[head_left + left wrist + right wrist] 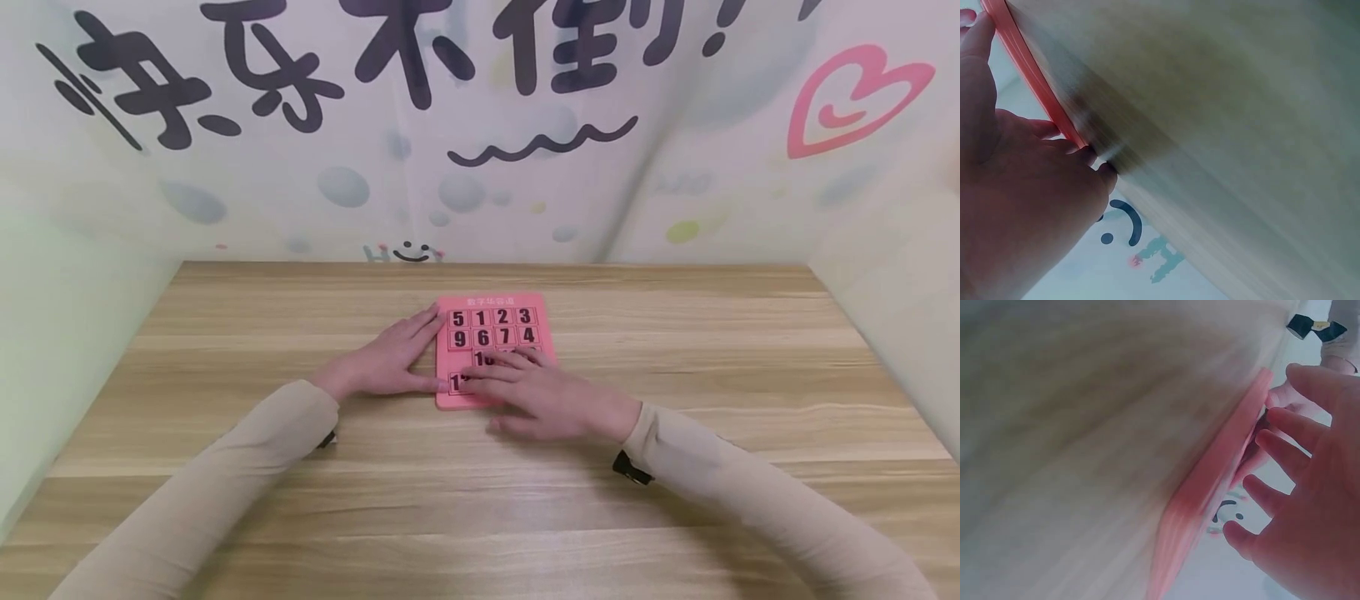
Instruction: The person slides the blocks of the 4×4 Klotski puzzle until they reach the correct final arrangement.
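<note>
A pink sliding number puzzle (453,361) lies flat on the wooden table, with black numbers on square tiles. Its upper rows read 5, 1, 2, 3 and 9, 6, 7, 4; a gap shows at the left of the third row. My left hand (386,362) is at the puzzle's left edge, thumb low and fingers high, touching the side. Over the lower right tiles spreads my right hand (543,400), its fingers extended and hiding several numbers. In the right wrist view those fingers (1285,453) are spread apart above the pink board (1210,475).
The wooden table (480,517) extends around the puzzle on all sides. Behind it stands a pale printed backdrop (480,208) with large black characters and a pink heart. A dark strap piece (632,468) hangs under the right wrist.
</note>
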Action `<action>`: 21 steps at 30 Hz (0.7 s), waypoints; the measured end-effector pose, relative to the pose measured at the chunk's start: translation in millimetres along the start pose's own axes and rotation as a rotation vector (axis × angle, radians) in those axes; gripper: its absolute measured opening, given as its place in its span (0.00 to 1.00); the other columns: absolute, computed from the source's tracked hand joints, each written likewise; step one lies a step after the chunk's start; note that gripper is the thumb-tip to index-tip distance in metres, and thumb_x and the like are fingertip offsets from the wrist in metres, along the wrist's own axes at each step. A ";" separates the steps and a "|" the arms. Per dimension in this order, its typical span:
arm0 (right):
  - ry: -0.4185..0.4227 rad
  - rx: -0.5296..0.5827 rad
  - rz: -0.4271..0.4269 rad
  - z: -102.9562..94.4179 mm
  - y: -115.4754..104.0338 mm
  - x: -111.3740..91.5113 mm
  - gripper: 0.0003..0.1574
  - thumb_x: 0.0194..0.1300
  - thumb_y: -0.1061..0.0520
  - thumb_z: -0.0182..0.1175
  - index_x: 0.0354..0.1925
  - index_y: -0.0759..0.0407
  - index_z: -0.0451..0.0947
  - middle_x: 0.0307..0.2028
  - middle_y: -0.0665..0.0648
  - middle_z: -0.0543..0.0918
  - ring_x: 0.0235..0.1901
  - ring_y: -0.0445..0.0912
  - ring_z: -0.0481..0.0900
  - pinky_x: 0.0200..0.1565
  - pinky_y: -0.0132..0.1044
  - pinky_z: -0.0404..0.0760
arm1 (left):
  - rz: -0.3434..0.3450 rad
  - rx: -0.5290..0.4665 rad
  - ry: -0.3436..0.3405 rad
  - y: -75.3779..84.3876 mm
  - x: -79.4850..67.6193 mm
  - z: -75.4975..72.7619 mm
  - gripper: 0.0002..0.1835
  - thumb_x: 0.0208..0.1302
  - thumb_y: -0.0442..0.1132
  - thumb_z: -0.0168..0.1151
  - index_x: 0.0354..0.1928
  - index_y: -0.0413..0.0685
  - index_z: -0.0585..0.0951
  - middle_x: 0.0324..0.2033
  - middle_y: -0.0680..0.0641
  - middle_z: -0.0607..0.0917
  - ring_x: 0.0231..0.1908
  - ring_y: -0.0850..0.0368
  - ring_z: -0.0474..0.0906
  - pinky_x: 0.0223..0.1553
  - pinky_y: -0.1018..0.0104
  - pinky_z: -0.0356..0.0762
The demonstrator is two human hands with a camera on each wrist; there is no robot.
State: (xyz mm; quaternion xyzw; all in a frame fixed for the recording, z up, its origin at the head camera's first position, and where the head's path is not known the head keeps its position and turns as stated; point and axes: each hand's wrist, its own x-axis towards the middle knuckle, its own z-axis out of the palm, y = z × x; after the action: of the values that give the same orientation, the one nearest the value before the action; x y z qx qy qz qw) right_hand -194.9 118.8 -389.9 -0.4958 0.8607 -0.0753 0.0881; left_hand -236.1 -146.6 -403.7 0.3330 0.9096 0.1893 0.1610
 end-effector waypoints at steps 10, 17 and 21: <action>-0.004 0.060 0.056 -11.2 11.0 18.7 0.35 0.72 0.46 0.52 0.72 0.52 0.60 0.71 0.54 0.62 0.71 0.57 0.51 0.68 0.62 0.45 | -0.001 -0.004 0.002 -1.1 -0.2 0.4 0.54 0.62 0.60 0.61 0.75 0.35 0.44 0.74 0.36 0.38 0.72 0.39 0.36 0.71 0.48 0.37; -0.023 0.089 0.089 -22.7 22.0 35.2 0.34 0.73 0.45 0.51 0.72 0.53 0.60 0.71 0.54 0.61 0.72 0.57 0.49 0.68 0.61 0.45 | 0.006 -0.004 0.002 0.6 -0.7 -0.7 0.54 0.62 0.59 0.62 0.75 0.35 0.43 0.74 0.36 0.38 0.73 0.40 0.36 0.71 0.48 0.37; -0.045 0.075 0.113 -21.0 26.9 39.4 0.35 0.74 0.43 0.50 0.73 0.53 0.59 0.72 0.54 0.59 0.72 0.57 0.49 0.69 0.60 0.44 | 0.002 0.000 -0.001 -0.3 0.3 0.0 0.54 0.62 0.59 0.62 0.75 0.35 0.43 0.74 0.36 0.38 0.73 0.40 0.35 0.71 0.49 0.36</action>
State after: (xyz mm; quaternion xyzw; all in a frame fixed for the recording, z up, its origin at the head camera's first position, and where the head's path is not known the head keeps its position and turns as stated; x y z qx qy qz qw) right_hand -241.7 98.9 -378.4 -0.4445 0.8816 -0.0913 0.1298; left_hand -236.4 -146.6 -403.9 0.3338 0.9092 0.1894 0.1613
